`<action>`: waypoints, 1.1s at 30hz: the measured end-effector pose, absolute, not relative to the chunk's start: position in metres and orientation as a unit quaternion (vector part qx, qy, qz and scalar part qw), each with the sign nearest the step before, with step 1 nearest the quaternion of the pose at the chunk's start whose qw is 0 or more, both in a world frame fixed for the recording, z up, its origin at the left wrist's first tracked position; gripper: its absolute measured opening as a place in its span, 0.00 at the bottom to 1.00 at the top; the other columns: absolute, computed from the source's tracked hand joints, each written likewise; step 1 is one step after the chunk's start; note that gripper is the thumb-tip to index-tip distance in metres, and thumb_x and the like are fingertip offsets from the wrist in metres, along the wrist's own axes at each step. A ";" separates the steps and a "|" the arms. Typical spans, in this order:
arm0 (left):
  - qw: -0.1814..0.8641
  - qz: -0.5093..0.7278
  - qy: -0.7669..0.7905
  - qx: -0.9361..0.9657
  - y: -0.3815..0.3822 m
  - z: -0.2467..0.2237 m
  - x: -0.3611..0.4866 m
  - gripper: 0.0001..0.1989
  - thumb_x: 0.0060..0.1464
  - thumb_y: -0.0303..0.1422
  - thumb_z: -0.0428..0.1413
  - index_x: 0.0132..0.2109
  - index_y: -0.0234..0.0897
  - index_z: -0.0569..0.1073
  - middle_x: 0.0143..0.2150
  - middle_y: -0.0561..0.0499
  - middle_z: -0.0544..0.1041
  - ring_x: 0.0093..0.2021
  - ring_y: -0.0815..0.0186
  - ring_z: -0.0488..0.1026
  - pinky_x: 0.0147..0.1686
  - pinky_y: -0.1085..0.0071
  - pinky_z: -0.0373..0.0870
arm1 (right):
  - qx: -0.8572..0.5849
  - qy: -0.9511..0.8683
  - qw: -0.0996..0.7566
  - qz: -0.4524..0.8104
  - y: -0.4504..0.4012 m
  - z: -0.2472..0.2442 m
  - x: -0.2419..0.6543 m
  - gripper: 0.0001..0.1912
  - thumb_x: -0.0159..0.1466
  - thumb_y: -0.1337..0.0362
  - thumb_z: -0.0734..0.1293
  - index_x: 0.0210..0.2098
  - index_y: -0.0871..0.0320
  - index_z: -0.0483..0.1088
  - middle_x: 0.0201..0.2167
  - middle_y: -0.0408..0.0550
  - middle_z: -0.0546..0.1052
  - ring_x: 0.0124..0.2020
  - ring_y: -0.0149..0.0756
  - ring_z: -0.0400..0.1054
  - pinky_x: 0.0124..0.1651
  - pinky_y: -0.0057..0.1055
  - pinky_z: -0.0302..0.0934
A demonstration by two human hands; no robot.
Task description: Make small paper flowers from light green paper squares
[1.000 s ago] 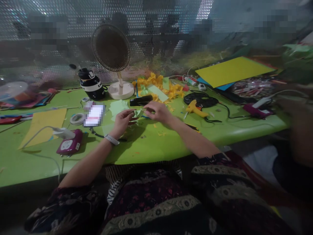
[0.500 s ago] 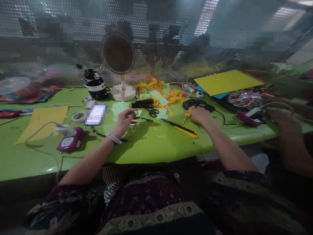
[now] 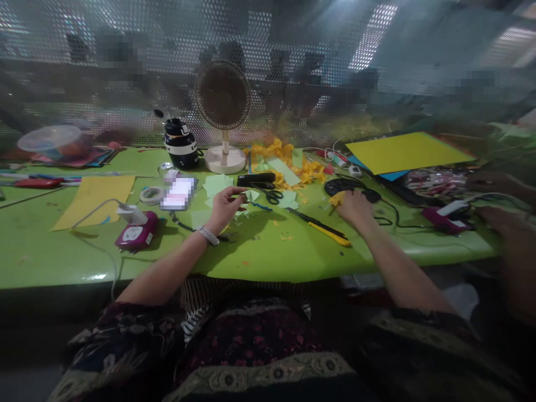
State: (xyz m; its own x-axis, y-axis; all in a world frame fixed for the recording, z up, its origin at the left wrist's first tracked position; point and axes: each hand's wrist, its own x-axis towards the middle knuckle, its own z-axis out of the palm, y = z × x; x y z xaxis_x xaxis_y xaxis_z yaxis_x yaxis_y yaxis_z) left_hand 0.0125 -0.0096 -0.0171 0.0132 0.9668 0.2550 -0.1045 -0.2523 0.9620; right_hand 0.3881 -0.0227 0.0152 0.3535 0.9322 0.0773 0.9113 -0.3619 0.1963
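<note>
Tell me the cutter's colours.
The cutter is yellow and black; the head view shows it best.

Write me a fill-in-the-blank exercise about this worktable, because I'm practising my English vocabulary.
1. The wristband is on the person's ____ wrist.
2. The right hand grips a tool coloured ____.
3. Between the dark bottle and the crinkled orange-yellow pieces stands a round-headed ____.
4. The scissors have handles coloured ____.

Missing words: left; yellow; fan; black.
</note>
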 end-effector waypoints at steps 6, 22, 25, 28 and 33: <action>0.457 0.585 0.388 0.546 -0.011 -0.016 0.013 0.18 0.45 0.40 0.68 0.39 0.33 0.79 0.32 0.51 0.80 0.30 0.68 0.79 0.29 0.72 0.81 | 0.798 0.582 -0.087 0.130 -0.033 0.031 0.386 0.23 0.65 0.64 0.63 0.58 0.70 0.67 0.58 0.72 0.68 0.59 0.57 0.64 0.55 0.45 0.63; 0.426 0.610 0.410 0.527 -0.011 -0.011 0.010 0.09 0.52 0.30 0.60 0.40 0.36 0.69 0.48 0.47 0.77 0.34 0.70 0.77 0.26 0.74 0.81 | 0.489 0.614 -0.405 -0.469 -0.049 0.062 0.258 0.18 0.49 0.53 0.77 0.34 0.57 0.77 0.33 0.51 0.82 0.24 0.32 0.70 0.21 0.28 0.60; 0.423 0.614 0.423 0.514 -0.013 -0.009 0.011 0.09 0.51 0.27 0.58 0.41 0.36 0.69 0.49 0.46 0.77 0.36 0.69 0.78 0.25 0.76 0.79 | 0.482 0.630 -0.389 -0.468 -0.049 0.048 0.245 0.18 0.50 0.53 0.77 0.37 0.56 0.79 0.33 0.49 0.82 0.25 0.34 0.70 0.23 0.30 0.64; 0.435 0.613 0.427 0.503 -0.014 -0.008 0.013 0.09 0.51 0.26 0.58 0.40 0.36 0.68 0.49 0.47 0.77 0.35 0.69 0.77 0.25 0.76 0.80 | 0.493 0.628 -0.394 -0.455 -0.047 0.029 0.238 0.20 0.51 0.53 0.77 0.41 0.56 0.79 0.33 0.49 0.81 0.27 0.35 0.71 0.27 0.33 0.68; 0.473 0.597 0.421 0.493 -0.013 -0.012 0.014 0.12 0.50 0.27 0.59 0.40 0.38 0.65 0.43 0.50 0.76 0.36 0.66 0.80 0.24 0.75 0.79 | 0.485 0.637 -0.389 -0.456 -0.049 0.019 0.233 0.18 0.51 0.52 0.76 0.38 0.54 0.76 0.35 0.48 0.81 0.31 0.39 0.72 0.32 0.38 0.73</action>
State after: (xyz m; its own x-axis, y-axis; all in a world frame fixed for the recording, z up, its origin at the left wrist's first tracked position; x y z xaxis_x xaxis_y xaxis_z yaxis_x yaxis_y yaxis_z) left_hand 0.0145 -0.0125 -0.0116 -0.0672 0.9792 0.1914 -0.1498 -0.1996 0.9684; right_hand 0.2330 -0.0490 0.0191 -0.2279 0.9722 0.0527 0.2631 0.1137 -0.9580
